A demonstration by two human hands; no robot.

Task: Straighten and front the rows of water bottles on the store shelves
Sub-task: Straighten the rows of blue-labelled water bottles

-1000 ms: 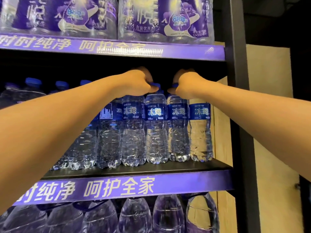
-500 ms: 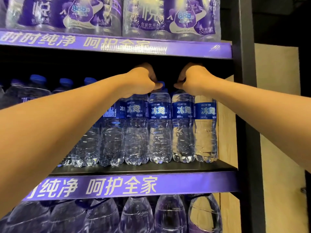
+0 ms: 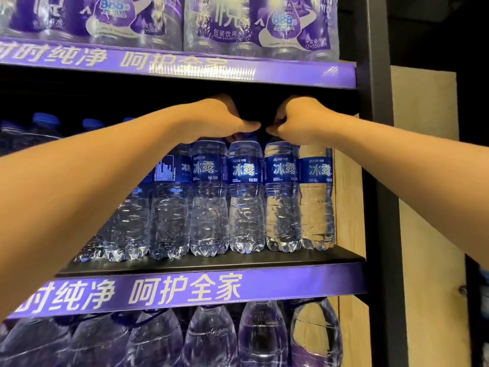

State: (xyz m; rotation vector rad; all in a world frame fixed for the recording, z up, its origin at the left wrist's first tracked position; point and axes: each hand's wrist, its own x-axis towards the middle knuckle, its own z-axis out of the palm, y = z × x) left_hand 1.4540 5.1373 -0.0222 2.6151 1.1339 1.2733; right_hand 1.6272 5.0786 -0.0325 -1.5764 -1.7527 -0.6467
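Observation:
A row of clear water bottles with blue labels and blue caps stands along the front of the middle shelf (image 3: 211, 263). My left hand (image 3: 219, 120) is closed over the cap of a front bottle (image 3: 246, 197) near the row's right end. My right hand (image 3: 296, 120) grips the top of the neighbouring bottle (image 3: 281, 197). One more bottle (image 3: 316, 197) stands at the far right against the wooden side panel. My left forearm hides the bottles on the row's left part. Most labels face forward; one bottle (image 3: 169, 197) shows its label's side.
The shelf above holds shrink-wrapped bottle packs (image 3: 259, 25) behind a purple strip (image 3: 185, 67). Large water jugs (image 3: 211, 337) fill the shelf below. A black upright post (image 3: 375, 154) bounds the shelving on the right, with a beige wall (image 3: 423, 181) beyond.
Both hands stayed on the bottle tops and rose slightly toward the upper shelf. The camera view shifted a little, and the two hands sit a bit farther apart.

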